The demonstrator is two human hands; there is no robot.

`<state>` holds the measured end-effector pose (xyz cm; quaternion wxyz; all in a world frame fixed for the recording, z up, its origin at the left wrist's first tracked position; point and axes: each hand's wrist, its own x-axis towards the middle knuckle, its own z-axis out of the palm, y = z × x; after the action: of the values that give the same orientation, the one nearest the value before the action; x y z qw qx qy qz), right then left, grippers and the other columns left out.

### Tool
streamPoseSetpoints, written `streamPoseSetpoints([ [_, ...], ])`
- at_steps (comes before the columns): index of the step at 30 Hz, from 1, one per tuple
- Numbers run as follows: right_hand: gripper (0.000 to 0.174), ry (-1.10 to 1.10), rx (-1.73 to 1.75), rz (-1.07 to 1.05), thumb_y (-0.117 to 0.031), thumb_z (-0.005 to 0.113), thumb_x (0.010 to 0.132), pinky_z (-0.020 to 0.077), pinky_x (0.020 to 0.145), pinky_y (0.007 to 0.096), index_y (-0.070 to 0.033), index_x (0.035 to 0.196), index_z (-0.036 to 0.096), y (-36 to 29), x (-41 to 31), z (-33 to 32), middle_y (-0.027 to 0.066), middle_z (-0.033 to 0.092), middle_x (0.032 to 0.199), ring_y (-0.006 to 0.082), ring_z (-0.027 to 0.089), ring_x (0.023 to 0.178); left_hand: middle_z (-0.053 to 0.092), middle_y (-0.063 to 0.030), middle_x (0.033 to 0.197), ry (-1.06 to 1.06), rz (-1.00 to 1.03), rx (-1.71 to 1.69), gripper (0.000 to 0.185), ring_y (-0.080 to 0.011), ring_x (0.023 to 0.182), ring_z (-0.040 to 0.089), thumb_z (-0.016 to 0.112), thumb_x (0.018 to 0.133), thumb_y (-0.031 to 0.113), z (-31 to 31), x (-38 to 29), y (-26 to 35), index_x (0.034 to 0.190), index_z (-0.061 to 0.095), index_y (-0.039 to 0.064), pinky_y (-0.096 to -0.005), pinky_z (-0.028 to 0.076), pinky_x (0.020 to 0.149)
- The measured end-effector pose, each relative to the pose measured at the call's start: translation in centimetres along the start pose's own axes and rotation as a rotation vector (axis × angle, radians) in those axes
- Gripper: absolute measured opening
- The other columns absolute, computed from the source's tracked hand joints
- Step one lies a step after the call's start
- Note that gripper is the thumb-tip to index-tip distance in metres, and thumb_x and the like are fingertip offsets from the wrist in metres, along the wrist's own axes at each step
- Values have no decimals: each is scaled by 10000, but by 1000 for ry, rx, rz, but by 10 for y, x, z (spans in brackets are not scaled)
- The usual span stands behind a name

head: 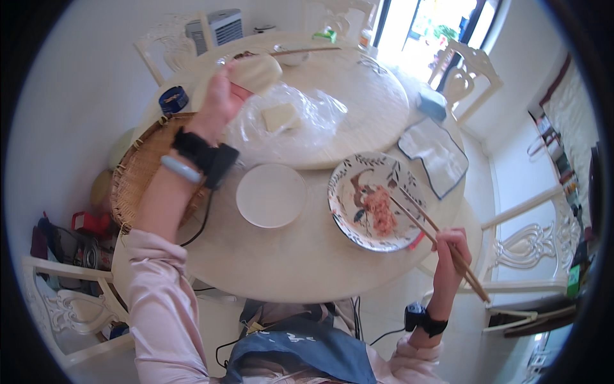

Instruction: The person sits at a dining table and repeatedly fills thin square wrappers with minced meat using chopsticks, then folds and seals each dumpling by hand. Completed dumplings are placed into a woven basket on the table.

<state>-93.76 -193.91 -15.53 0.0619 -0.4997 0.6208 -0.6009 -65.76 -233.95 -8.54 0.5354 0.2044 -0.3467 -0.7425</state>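
Note:
My left hand [226,98] is raised over the far left of the table, holding a thin, pale dough wrapper [256,73] that looks slightly blurred. Below and right of it, a pale square stack of wrappers [277,118] lies on a crumpled clear plastic bag [321,108]. A pair of wooden chopsticks [422,218] is gripped in my right hand [450,252]. Their tips reach over a leaf-patterned bowl [345,235], close to the pink minced meat [381,211] inside. Between my arms sits a round white plate [271,196].
A woven bamboo tray [144,163] lies under my left forearm, with a dark blue tin [173,99] behind it. A raised round turntable [379,96] carries the bag. Right of it are a folded cloth [436,153] and a tissue pack [431,103]. Carved chairs [532,245] surround the table.

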Motion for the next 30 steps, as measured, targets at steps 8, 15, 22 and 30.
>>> streamPoseSetpoints([
  [8, 180, -166, 273, 112, -70, 529, 930, 513, 720, 253, 56, 991, 641, -9, 15, 0, 101, 611, 850, 159, 628, 777, 640, -78, 1067, -313, -20, 231, 246, -142, 961, 635, 576, 914, 91, 29, -166, 6, 1144, 554, 9, -251, 522, 839],
  [15, 133, -394, 55, 6, -37, 554, 900, 424, 585, 233, 47, 902, 657, -14, 21, -3, 82, 583, 758, 111, 544, 651, 648, -51, 1026, -197, -484, 58, 227, -133, 917, 637, 599, 892, 42, 17, -271, -71, 1116, 566, 55, -283, 528, 790],
  [22, 109, -262, 71, 57, -14, 566, 890, 464, 628, 230, 58, 875, 646, -21, 14, 0, 68, 583, 759, 117, 581, 681, 634, -51, 1030, -204, -651, 6, 229, -124, 932, 618, 608, 892, 48, 15, -284, -120, 1112, 550, 27, -278, 500, 827],
  [30, 145, -226, -15, 4, -20, 518, 908, 472, 601, 226, 51, 861, 634, -29, 8, 4, 88, 575, 768, 137, 573, 638, 642, -18, 917, -269, -691, -98, 100, -93, 855, 610, 630, 883, 70, 10, -275, -140, 894, 532, 84, -263, 498, 769],
])
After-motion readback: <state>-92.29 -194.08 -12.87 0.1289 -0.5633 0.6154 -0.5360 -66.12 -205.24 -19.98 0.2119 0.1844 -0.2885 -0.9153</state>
